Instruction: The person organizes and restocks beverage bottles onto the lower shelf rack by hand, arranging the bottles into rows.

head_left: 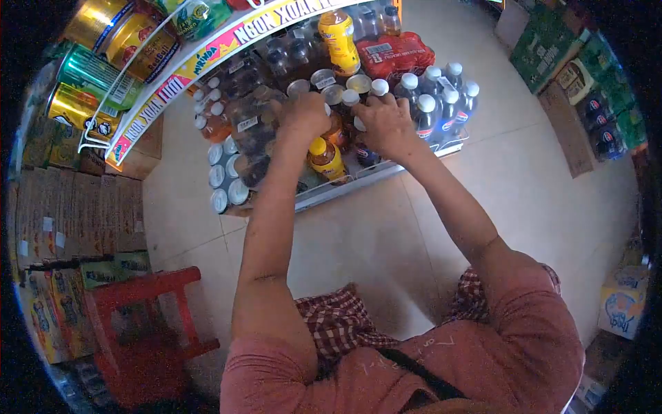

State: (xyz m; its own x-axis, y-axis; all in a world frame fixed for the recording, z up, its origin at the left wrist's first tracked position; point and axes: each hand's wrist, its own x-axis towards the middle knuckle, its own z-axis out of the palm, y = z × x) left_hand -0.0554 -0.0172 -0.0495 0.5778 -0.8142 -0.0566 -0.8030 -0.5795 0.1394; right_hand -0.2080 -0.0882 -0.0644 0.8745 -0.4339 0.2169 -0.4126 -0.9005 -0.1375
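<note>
Bottles (pixel 345 96) on rack, two hands gripping

"Mirinda" on shelf strip (pixel 207 52)

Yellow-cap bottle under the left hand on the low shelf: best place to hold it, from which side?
Take the yellow-cap bottle at the neck just below the cap, coming from above. It stands upright, packed among other bottles, so its sides are blocked; only the top is free beneath the left hand.
</note>
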